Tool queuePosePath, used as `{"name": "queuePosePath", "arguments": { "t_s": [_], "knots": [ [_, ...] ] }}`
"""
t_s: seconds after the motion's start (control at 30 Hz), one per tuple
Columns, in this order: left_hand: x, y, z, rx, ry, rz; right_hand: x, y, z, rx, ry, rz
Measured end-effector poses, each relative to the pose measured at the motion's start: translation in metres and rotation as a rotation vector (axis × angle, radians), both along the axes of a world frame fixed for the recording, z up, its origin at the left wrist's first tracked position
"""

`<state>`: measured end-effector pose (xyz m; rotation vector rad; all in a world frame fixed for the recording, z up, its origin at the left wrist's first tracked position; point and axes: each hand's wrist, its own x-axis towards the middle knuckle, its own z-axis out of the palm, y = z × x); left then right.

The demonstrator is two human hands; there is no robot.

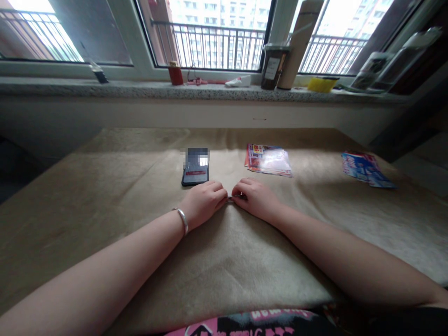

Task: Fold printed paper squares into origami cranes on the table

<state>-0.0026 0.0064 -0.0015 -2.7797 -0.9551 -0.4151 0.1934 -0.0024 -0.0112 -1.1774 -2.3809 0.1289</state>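
My left hand (203, 201) and my right hand (255, 198) rest side by side on the tan cloth-covered table (105, 200), fingers curled under. Between their fingertips sits a small thin metallic thing (231, 199) that both hands pinch; I cannot make out what it is. A silver bangle (182, 220) circles my left wrist. A black phone (195, 169) with a lit screen lies just beyond my left hand.
A stack of colourful packets (269, 160) lies beyond my right hand, and a blue packet (367, 169) lies at the far right. The stone windowsill (140, 88) holds a red cup (175, 73), a dark jar (272, 66), a yellow item (321, 84) and other clutter.
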Motion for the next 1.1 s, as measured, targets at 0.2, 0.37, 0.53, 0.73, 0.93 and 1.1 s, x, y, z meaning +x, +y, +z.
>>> {"name": "queuePosePath", "arguments": {
  "t_s": [0.2, 0.37, 0.53, 0.73, 0.93, 1.1],
  "knots": [
    [-0.001, -0.001, 0.000, -0.071, 0.000, 0.019, 0.007, 0.001, 0.001, -0.040, 0.013, 0.003],
    [-0.003, -0.003, 0.004, -0.124, -0.021, 0.028, 0.010, 0.001, 0.003, -0.042, -0.042, -0.010],
    [-0.002, -0.004, 0.007, -0.151, -0.018, 0.057, 0.011, 0.001, 0.005, -0.050, -0.096, -0.039],
    [-0.007, -0.004, 0.007, -0.167, -0.047, 0.036, 0.016, 0.000, 0.008, -0.060, -0.166, -0.078],
    [-0.010, -0.004, 0.005, -0.122, -0.042, 0.024, 0.016, -0.002, 0.007, -0.011, -0.200, -0.073],
    [-0.011, -0.001, 0.000, -0.109, -0.154, 0.061, 0.017, -0.001, 0.006, -0.007, -0.149, -0.050]
  ]
}}
